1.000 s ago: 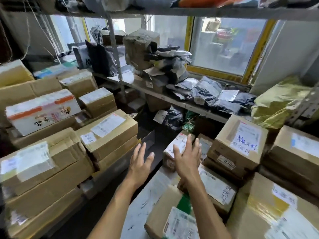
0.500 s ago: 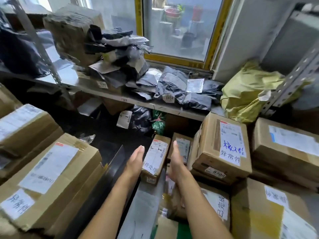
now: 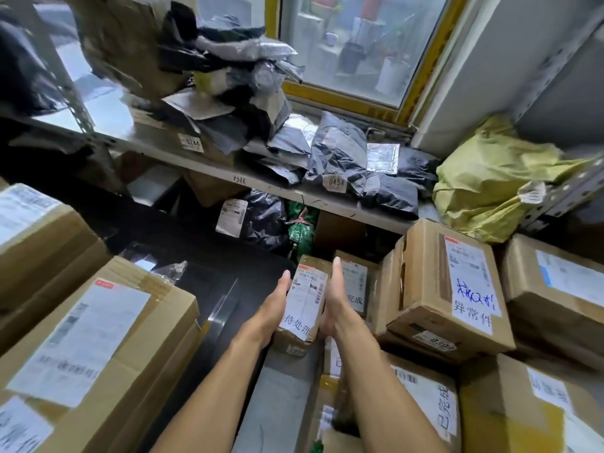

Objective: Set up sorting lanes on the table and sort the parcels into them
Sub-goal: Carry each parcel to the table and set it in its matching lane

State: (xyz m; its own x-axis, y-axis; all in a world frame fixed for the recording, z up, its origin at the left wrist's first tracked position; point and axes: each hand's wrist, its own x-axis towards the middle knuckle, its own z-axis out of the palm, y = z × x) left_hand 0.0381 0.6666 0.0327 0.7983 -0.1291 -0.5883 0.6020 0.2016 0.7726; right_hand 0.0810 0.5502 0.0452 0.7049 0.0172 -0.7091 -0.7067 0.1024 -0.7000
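- Nearest, taped box [image 3: 421,400] lower right, label handwritten "已完成".
- Big cardboard box [image 3: 94,354] on the left, white label on top.
- Both hands on the small parcel [image 3: 305,302] in the middle: left hand [image 3: 273,310] flat against its left side, right hand [image 3: 336,300] flat against its right, fingers straight.
- Just right, tilted box [image 3: 451,289] with blue scrawl.
- Beyond, shelf [image 3: 228,173] of dark mailer bags [image 3: 340,155], yellow sack [image 3: 490,178], window [image 3: 353,44] behind.

A small brown cardboard parcel [image 3: 305,297] sits between the left hand [image 3: 274,307] and right hand [image 3: 334,299], with a larger taped cardboard box [image 3: 452,289] just to its right, below the grey metal shelf [image 3: 228,178].
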